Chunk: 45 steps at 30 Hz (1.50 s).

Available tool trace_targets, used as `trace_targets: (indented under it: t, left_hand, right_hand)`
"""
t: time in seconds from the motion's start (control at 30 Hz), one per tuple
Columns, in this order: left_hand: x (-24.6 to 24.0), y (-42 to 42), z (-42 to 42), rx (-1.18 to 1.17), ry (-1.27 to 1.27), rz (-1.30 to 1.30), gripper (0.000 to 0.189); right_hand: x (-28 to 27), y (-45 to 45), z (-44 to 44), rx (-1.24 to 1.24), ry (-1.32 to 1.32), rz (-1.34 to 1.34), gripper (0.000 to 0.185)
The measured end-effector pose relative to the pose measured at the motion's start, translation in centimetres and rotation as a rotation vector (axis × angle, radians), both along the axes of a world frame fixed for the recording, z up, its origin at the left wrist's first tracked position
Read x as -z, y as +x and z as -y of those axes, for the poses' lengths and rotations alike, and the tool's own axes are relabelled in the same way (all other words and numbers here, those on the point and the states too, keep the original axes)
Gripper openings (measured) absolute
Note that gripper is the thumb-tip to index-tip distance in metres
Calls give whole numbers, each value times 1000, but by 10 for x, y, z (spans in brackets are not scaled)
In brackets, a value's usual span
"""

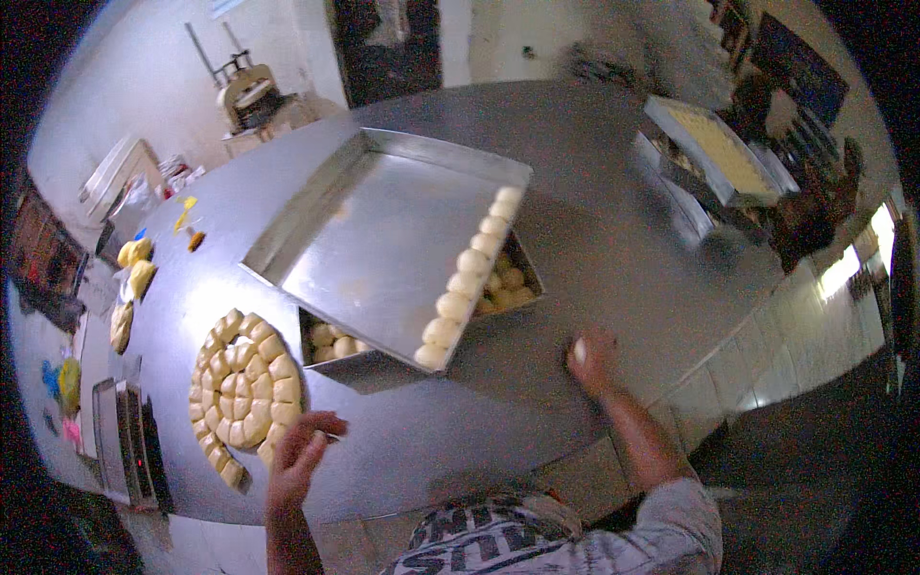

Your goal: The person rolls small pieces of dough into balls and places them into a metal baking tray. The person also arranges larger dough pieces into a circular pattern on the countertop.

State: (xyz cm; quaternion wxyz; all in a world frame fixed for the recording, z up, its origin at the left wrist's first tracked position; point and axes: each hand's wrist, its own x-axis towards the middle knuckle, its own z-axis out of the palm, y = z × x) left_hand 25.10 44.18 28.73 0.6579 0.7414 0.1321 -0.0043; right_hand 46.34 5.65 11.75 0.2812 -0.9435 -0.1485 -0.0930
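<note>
My left hand [303,453] hovers at the lower right edge of a spiral of cut dough pieces [241,384], thumb and fingers apart, with no dough seen in it. On the steel table my right hand [596,363] is curled low over a pale dough piece [579,350], mostly hidden by the fingers. Between and beyond my hands, a large metal tray [388,223] lies askew, with a single row of round dough balls [472,262] along its right side. It rests on a second tray [338,370], whose dough balls [510,279] show at two corners.
Stacked trays [719,154] occupy the table's far right, the top one holding a yellowish layer. Larger dough lumps [138,269] lie at the left edge, near a digital scale [126,438]. A hand-press dough divider [246,93] stands by the back wall.
</note>
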Motion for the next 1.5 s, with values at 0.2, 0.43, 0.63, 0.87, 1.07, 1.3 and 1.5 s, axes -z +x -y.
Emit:
trace_targets:
  t: [0.2,0.43,0.63,0.87,1.07,1.3,1.5]
  left_hand:
    - [-20,73,36,196,200,170,24]
    - [-40,195,92,223,341,235,24]
    - [13,320,112,351,955,632,24]
    - [76,423,160,373,1298,712,43]
    - [71,404,154,477,1122,425,49]
    - [61,409,145,605,981,345,50]
    - [56,441,160,107,560,345,67]
  right_hand:
    - [-1,40,19,14,-79,-8,20]
    - [4,40,43,86,44,223,24]
    - [-46,47,95,-179,-53,-138,30]
    - [-160,160,52,-329,599,-248,27]
    - [-217,234,-55,-550,793,355,23]
    - [-177,234,-48,-384,52,330,19]
    - [-129,130,78,-141,67,241,18]
